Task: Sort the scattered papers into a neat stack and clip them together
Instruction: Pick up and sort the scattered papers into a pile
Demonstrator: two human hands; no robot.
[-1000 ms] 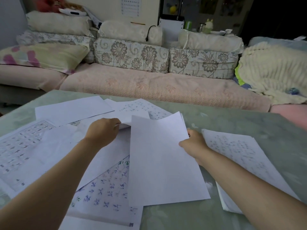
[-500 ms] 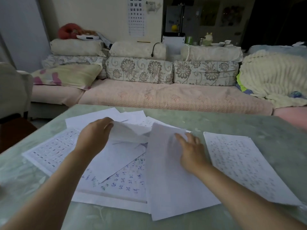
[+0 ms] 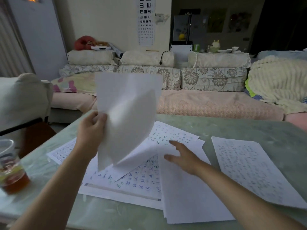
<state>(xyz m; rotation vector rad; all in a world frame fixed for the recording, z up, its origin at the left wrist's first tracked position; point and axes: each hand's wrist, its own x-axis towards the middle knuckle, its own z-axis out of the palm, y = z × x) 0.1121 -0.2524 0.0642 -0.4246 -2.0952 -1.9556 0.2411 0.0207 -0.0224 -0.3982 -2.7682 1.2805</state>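
Nearest to the camera, a blank white sheet [image 3: 191, 196] lies on the green table [image 3: 252, 127], and its left edge covers part of a sheet with blue marks [image 3: 137, 178]. At the left edge of the table stands a plastic cup [image 3: 11, 170] with a brown drink in it, well apart from the papers. The right hand [image 3: 184, 156] is over the middle of the pile with its fingers straight and spread, holding nothing; I cannot tell if it touches the paper under it. The left hand [image 3: 92, 130] is raised above the table, its fingers curled around the left edge of some lifted sheets [image 3: 127, 113]. These sheets stand nearly upright and are bent, and their lower corner hangs just above the pile. To the right, apart from the pile, lies one printed sheet [image 3: 249, 168]. Another printed sheet [image 3: 172, 133] lies at the far side of the pile. Behind the table is a pink sofa [image 3: 207, 103] with flowered cushions [image 3: 211, 78] and a cream blanket [image 3: 279, 83] at its right end. On the far wall hangs an eye chart [image 3: 145, 20].
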